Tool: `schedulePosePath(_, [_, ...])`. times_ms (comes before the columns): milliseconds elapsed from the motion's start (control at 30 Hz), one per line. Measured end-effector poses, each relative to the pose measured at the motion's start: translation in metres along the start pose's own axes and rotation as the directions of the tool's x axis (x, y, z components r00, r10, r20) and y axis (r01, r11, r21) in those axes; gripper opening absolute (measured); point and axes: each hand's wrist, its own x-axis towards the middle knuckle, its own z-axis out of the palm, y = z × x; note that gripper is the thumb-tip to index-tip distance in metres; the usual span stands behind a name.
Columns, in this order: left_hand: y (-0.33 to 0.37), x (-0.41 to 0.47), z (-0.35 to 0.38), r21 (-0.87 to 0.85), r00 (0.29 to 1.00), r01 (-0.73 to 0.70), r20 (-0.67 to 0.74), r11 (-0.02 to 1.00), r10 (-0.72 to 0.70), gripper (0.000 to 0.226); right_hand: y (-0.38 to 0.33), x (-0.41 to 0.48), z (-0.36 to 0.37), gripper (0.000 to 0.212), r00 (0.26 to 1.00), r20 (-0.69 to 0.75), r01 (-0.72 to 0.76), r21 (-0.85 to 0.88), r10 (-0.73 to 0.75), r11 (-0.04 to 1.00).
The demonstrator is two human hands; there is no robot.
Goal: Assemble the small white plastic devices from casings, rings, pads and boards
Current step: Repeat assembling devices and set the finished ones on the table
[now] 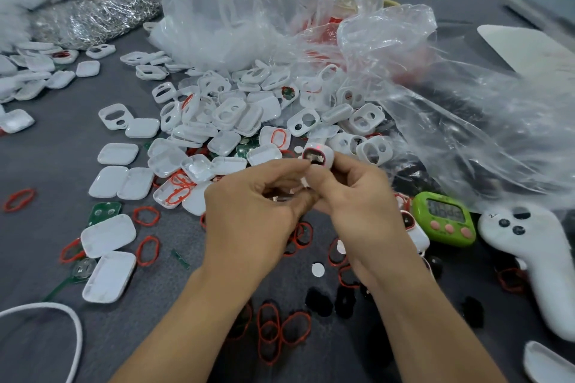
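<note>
Centre of frame: R hand [357, 196] grips a white casing [322, 153], fingers curled round it, red-rimmed opening facing the camera. L hand [249, 205]: thumb + forefinger pinch the casing's left rim, other fingers curled. Pile of loose casings [233, 112] just behind, upper centre of grey table [149, 305]. Red rings [280, 333] scattered bottom centre; green timer [445, 218] at right.

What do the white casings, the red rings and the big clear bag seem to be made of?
White casings: likely moulded hard plastic, smooth and slightly glossy; thin even walls, soft highlights.
Red rings: probably rubber or silicone, matte; thin loops lying bent out of shape.
Clear bag: thin plastic film, glossy; see-through, crumpled, with bright creases.
</note>
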Motion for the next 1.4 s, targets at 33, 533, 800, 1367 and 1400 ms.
schedulePosePath(33, [0.000, 0.001, 0.000, -0.025, 1.000, 0.001, 0.009, 1.000, 0.000, 0.035, 0.000, 0.001, -0.002, 0.023, 0.999, 0.005, -0.035, 0.041, 0.035, 0.999])
schedulePosePath(533, [0.002, 0.009, -0.002, -0.370, 0.952, 0.247, 0.267, 0.895, -0.152, 0.025, -0.012, -0.001, -0.011, 0.025, 0.959, 0.152, -0.273, 0.253, 0.240, 0.928])
schedulePosePath(800, [0.001, 0.013, -0.002, -0.402, 0.937, 0.333, 0.239, 0.853, -0.253, 0.016, -0.012, -0.002, -0.009, 0.033, 0.932, 0.308, -0.267, 0.231, 0.190, 0.936])
schedulePosePath(1367, [0.004, 0.014, -0.002, -0.471, 0.930, 0.321, 0.322, 0.822, -0.178, 0.021, -0.011, 0.000, -0.003, 0.033, 0.949, 0.232, -0.273, 0.268, 0.213, 0.924])
schedulePosePath(1400, [0.004, 0.014, -0.002, -0.469, 0.929, 0.321, 0.323, 0.823, -0.179, 0.020, -0.011, 0.000, -0.004, 0.033, 0.948, 0.232, -0.278, 0.267, 0.218, 0.923])
